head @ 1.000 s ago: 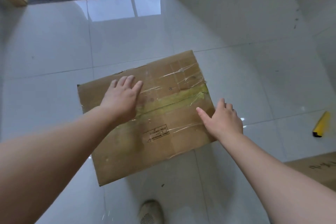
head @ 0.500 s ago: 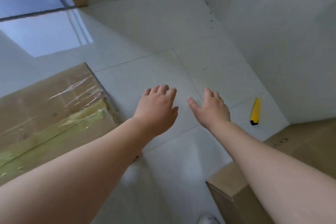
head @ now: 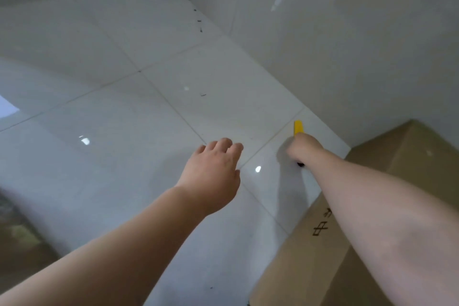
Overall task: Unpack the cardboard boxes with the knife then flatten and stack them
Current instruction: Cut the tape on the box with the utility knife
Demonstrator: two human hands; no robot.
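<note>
While the right hand (head: 304,148) reaches far out to the shiny white tiled floor (head: 124,156), it lies on top of the thin yellow knife with a black end (head: 298,126), which rests flat on the floor near the white wall (head: 360,45). The yellow tip of the knife pokes out past the hand, and the small black end shows under the wrist. The hand hides its own fingers, so I cannot tell if its grip is closed on the knife or only touching it. The left hand (head: 213,174) hangs above the floor, just left of the knife and apart from it, palm down, with fingers loosely bent and holding nothing. Both bare arms stretch forward from the bottom of the view. A big brown cardboard box (head: 335,243) stands on the floor under the right arm, close to the knife. It has dark printed marks on its side, but they are too blurry to read. A blurry piece of another brown cardboard box (head: 19,238) shows at the left edge.
</note>
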